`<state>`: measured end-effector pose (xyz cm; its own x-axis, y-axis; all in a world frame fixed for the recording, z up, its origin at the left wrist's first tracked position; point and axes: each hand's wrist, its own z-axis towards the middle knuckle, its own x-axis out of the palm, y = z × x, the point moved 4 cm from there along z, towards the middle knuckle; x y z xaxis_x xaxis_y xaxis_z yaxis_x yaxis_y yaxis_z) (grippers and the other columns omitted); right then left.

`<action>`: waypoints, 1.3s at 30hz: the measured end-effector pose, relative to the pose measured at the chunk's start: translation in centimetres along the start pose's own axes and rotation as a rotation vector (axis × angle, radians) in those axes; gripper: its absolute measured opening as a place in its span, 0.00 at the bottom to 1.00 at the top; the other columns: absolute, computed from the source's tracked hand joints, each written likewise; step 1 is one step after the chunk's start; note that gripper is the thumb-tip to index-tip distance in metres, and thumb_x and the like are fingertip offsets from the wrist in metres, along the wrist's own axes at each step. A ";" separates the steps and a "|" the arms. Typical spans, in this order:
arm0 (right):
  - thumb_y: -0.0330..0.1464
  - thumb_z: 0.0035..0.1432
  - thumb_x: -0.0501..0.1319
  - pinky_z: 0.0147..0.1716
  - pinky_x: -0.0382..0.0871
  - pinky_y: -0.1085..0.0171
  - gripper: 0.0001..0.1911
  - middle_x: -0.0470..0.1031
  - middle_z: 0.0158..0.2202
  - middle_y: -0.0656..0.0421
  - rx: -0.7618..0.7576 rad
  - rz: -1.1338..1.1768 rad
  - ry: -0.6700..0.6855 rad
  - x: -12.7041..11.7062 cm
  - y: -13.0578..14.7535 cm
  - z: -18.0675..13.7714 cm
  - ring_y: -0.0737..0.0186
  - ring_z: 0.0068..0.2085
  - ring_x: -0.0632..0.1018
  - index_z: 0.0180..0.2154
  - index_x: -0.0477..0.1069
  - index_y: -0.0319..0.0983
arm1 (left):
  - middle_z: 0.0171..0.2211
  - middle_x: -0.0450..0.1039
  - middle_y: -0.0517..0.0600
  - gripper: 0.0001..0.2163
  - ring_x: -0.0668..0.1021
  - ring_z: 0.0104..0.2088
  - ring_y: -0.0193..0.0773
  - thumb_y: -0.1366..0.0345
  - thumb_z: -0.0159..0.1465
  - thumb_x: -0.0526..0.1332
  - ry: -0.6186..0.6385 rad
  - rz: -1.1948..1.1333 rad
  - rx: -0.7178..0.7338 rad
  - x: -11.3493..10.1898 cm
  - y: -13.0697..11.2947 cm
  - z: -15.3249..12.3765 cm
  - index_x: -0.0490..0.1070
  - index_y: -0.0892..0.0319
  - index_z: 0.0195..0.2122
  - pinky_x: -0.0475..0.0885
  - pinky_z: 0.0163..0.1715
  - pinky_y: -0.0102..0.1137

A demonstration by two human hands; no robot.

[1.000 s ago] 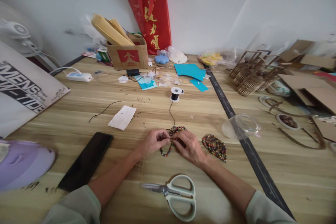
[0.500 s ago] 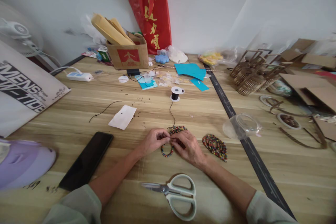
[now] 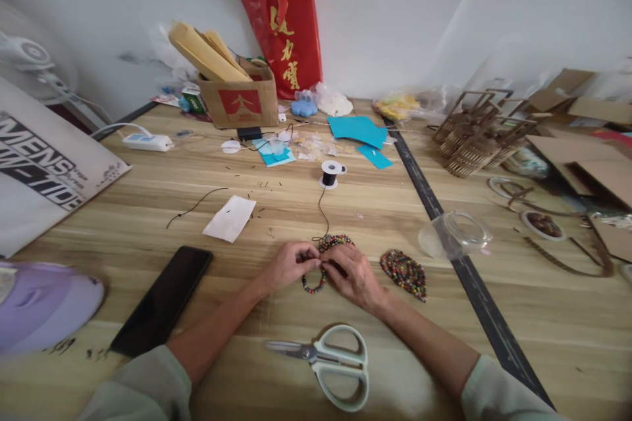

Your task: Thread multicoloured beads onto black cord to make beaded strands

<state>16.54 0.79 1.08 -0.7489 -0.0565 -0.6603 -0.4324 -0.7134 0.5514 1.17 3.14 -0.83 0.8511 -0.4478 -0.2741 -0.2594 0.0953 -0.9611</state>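
My left hand [image 3: 292, 264] and my right hand [image 3: 354, 274] meet fingertip to fingertip over a string of multicoloured beads [image 3: 314, 289]. Both are closed in a pinch on a thin black cord, mostly hidden by the fingers. The beads hang in a small loop below the fingertips, and more beads [image 3: 336, 241] lie just behind my right hand. From there the cord [image 3: 324, 210] runs back to a white spool [image 3: 332, 174] wound with black cord. To the right of my right hand lies a coiled bead strand [image 3: 403, 273]. Scissors [image 3: 316, 356] lie nearer to me.
A black phone [image 3: 165, 299] and white paper [image 3: 230, 218] lie to the left. A clear plastic cup [image 3: 451, 235] lies at the right, near small woven baskets [image 3: 476, 135]. Blue sheets [image 3: 358, 132], a cardboard box [image 3: 241, 102] and a red bag [image 3: 291, 33] stand or lie farther back.
My hands stay together in the same place, with only a slight shift of the fingertips at the cord. The view has tilted very slightly.
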 end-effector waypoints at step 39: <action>0.28 0.66 0.49 0.37 0.64 0.59 0.09 0.72 0.30 0.54 -0.057 -0.231 0.043 -0.4 0.3 0.3 0.58 0.33 0.71 0.34 0.65 0.39 | 0.25 0.73 0.49 0.05 0.71 0.25 0.31 0.67 0.58 0.62 -0.030 0.110 0.032 0.1 0.1 -0.2 0.75 0.64 0.30 0.66 0.25 0.24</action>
<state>16.52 0.79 1.64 -0.6104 0.0841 -0.7876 -0.5601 -0.7489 0.3542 1.16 2.96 -0.91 0.8319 -0.4058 -0.3786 -0.3378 0.1710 -0.9256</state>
